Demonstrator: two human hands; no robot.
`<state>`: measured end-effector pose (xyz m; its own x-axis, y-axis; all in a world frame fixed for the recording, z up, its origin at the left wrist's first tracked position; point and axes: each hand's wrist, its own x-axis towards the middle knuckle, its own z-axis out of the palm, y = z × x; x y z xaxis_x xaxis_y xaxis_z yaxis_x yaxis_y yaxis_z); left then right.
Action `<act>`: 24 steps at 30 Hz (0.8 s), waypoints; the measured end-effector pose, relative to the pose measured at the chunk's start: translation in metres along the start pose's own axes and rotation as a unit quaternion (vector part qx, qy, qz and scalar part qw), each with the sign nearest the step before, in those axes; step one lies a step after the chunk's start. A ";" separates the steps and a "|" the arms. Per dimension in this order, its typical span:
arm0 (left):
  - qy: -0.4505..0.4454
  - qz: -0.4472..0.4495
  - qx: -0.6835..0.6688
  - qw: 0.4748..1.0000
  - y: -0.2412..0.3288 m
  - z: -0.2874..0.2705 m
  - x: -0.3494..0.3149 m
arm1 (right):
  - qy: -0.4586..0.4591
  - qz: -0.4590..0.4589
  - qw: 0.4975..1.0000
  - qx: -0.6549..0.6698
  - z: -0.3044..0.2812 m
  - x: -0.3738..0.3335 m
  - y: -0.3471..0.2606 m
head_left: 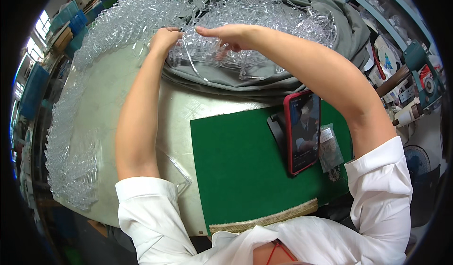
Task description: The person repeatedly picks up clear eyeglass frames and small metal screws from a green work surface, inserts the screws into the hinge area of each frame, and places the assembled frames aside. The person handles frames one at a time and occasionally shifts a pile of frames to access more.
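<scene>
My two arms reach to the far side of the table, to a big heap of thin, clear plastic pieces (264,14) on a grey cloth (226,83). At the heap's left edge my left hand (165,40) is closed, fingertips pinching a clear plastic piece (190,52) that hangs down between the hands. My right hand (236,36) hovers over the heap, its thumb stretched towards that piece and its fingers apart and slightly blurred. No firm hold shows in it. Along the table's left edge, many like clear pieces (71,166) lie in a curved, overlapping row.
A phone (303,132) in a red case stands on a black holder on a green mat (236,166). Beside it lies a small clear bag (331,147). One loose clear piece (181,170) rests near my left elbow. Machinery (420,85) and a rack (377,14) stand at right.
</scene>
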<state>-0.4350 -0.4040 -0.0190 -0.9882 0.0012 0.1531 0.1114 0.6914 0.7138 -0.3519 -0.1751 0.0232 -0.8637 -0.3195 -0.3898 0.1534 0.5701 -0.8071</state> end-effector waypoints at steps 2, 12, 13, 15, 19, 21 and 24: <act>-0.037 0.034 -0.006 0.999 0.023 -0.002 -0.012 | 0.046 0.009 0.999 0.017 -0.009 0.006 0.000; 0.013 0.240 0.205 0.949 0.142 -0.055 -0.173 | -0.117 -0.074 0.989 -0.058 -0.062 -0.089 0.009; 0.018 0.251 0.200 0.947 0.149 -0.055 -0.183 | -0.125 -0.080 0.987 -0.061 -0.069 -0.093 0.012; 0.025 0.274 0.190 0.942 0.157 -0.051 -0.196 | -0.122 -0.098 0.986 -0.057 -0.071 -0.098 0.019; 0.000 0.229 0.141 0.963 0.147 -0.063 -0.166 | -0.067 -0.160 0.985 0.006 -0.052 -0.099 0.010; 0.000 0.227 0.115 0.967 0.159 -0.068 -0.133 | -0.028 -0.192 0.978 0.071 -0.059 -0.092 0.007; 0.047 0.221 0.044 0.973 0.167 -0.078 -0.089 | 0.004 -0.230 0.964 0.134 -0.078 -0.073 -0.002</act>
<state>-0.3202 -0.3446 0.1396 -0.8314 0.2493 0.4966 0.5099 0.6974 0.5035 -0.3265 -0.0935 0.0883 -0.8732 -0.4859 0.0385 -0.1283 0.1530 -0.9799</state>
